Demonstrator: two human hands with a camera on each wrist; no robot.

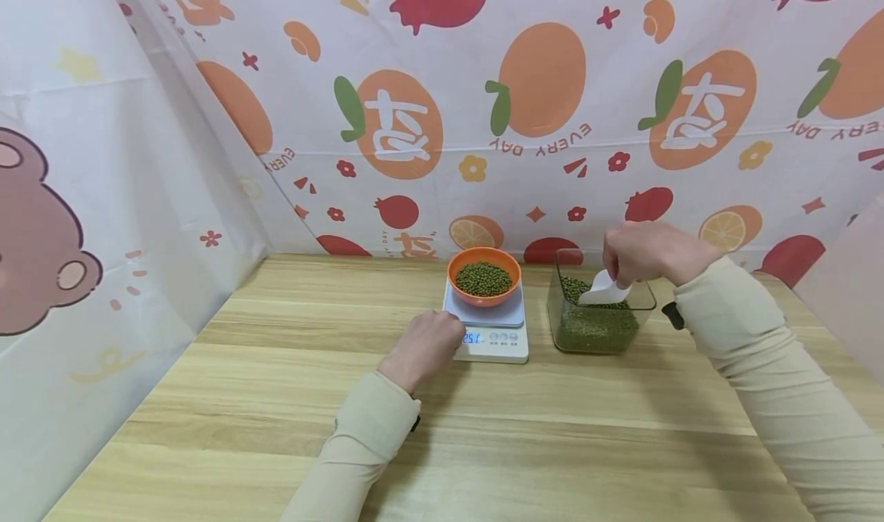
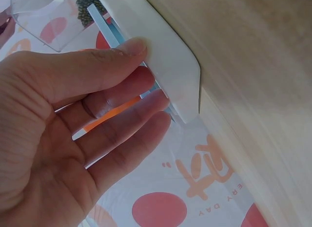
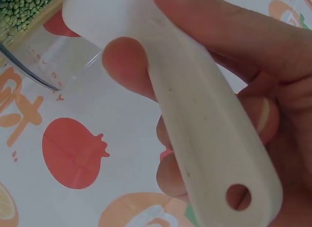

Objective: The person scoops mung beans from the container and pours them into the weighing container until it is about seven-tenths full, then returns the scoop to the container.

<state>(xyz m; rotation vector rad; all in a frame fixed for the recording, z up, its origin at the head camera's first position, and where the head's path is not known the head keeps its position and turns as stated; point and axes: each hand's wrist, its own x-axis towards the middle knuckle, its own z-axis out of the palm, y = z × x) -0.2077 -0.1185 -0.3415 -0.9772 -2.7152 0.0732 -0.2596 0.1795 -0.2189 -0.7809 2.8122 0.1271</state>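
A white plastic scoop is gripped by my right hand, its bowl down inside a clear square container of green mung beans. In the right wrist view the scoop's handle, with a hole at its end, lies between thumb and fingers. My left hand rests at the left edge of a white kitchen scale. Thumb and fingertips touch that edge in the left wrist view, the fingers loosely bent. On the scale's platform stands an orange bowl holding mung beans; the lit display is partly covered by the hand.
Wooden tabletop runs under everything. A fruit-print cloth hangs behind, close to the bowl and container, and another printed cloth hangs at the left. The container stands just right of the scale, its rim above the beans.
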